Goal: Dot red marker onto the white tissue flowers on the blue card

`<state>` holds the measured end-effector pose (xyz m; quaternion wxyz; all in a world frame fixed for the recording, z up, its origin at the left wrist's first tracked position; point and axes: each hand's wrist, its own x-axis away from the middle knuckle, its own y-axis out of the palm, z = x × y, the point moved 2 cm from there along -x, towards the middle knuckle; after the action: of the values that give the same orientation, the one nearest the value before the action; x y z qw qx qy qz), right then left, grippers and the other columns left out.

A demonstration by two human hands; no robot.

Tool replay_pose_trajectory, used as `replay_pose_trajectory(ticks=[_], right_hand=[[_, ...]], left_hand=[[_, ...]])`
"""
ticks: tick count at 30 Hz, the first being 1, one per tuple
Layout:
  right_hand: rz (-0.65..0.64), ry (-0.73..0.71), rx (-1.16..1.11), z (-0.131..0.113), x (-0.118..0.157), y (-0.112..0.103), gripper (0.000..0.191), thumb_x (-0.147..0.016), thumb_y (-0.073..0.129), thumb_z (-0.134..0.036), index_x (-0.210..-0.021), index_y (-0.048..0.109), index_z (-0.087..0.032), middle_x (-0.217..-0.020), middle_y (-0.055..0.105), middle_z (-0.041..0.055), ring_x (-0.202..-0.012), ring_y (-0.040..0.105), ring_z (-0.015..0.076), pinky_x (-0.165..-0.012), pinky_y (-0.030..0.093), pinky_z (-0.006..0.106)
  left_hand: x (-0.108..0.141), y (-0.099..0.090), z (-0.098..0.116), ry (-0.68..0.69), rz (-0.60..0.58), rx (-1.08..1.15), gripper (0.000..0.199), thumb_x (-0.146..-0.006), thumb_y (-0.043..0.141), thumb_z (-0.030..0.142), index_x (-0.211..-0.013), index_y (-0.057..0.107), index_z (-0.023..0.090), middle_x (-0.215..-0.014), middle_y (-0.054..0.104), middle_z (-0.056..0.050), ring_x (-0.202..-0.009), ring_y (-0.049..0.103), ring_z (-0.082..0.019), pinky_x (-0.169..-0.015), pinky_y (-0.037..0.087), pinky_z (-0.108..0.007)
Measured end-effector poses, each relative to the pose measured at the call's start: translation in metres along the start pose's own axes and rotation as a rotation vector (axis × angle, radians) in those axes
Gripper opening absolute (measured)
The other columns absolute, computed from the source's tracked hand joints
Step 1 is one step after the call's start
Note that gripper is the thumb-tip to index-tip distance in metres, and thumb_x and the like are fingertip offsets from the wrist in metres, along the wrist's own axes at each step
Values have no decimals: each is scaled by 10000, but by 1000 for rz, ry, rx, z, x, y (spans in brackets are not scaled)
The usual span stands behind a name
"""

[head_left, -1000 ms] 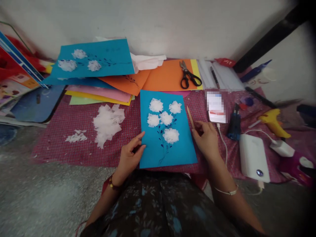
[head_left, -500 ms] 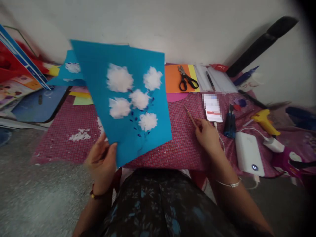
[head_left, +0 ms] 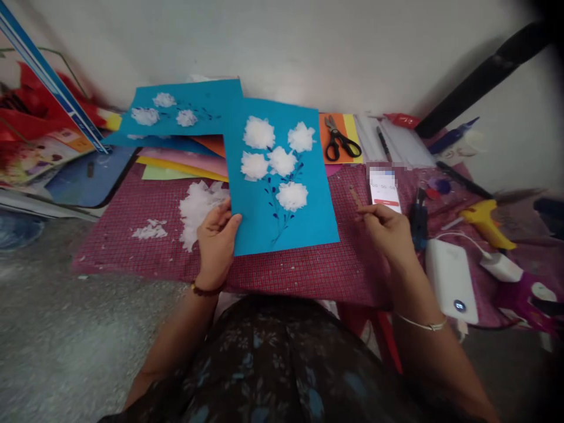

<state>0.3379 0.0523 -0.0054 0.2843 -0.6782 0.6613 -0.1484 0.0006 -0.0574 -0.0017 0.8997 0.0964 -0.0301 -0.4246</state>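
Note:
My left hand grips the lower left edge of a blue paper sheet, tilted up in front of me. The sheet bears several fluffy white paper flowers and thin dark blue stems with small leaf marks. To its right, my right hand is closed, pinching a thin brownish stick whose exact kind is unclear. A second blue sheet with white flowers lies behind at the left. Beside my left hand is a pile of white paper scraps.
Black-handled scissors lie on orange paper. Right of them are a pen, a phone, a stapler-like blue tool, a white power bank and a yellow glue gun. Coloured papers are stacked at the left.
The blue sheet in my left hand has moved right and lower, uncovering the second blue sheet and the scraps. My right hand with the stick has shifted slightly right in view.

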Motion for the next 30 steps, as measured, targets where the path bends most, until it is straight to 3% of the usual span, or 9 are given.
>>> replay_pose_trajectory(ticks=[4,11,17,23,26,30], right_hand=[[25,-56,-249,-17,-8,-6,260,-849,522,-186,-960,755,-217,-944,784,32,-838,718,173,-837,552,358],[134,-170,-590,-28,-24,17,145,-818,726,-244,-955,695,-209,-971,774,56,-828,730,178,-851,576,381],[215,-90,-501,-24,-18,31,143,-905,616,-341,-957,609,-208,-897,746,61,-739,690,158,-756,580,364],[368,-165,-483,-18,-18,27,123,-962,494,-331,-882,490,-239,-673,601,-14,-563,549,116,-627,476,297],[423,-168,-474,-17,-17,24,186,-970,438,-327,-813,481,-235,-563,520,-36,-490,506,116,-556,402,284],[336,-144,-466,-23,-10,24,282,-983,389,-325,-769,535,-212,-510,454,-39,-431,449,111,-474,312,287]], left_hand=[[2,19,-17,-54,-121,-7,412,-725,824,291,-1119,728,219,-871,757,-32,-738,675,-129,-650,571,-229],[1,35,-29,-2,-205,-49,380,-776,779,280,-1144,704,223,-936,759,-46,-804,692,-149,-687,587,-261],[3,31,-38,-13,-254,-198,402,-813,722,300,-1201,669,213,-898,735,-51,-748,669,-148,-649,568,-274],[2,30,-36,-9,-231,-258,389,-812,714,280,-1192,669,209,-868,711,-39,-730,631,-135,-658,528,-260],[6,25,-30,73,-234,-366,469,-831,687,271,-1290,621,208,-762,636,4,-644,555,-116,-594,471,-237],[14,12,-18,260,-267,-706,502,-861,646,235,-1356,583,189,-720,602,16,-609,536,-126,-575,425,-254]])
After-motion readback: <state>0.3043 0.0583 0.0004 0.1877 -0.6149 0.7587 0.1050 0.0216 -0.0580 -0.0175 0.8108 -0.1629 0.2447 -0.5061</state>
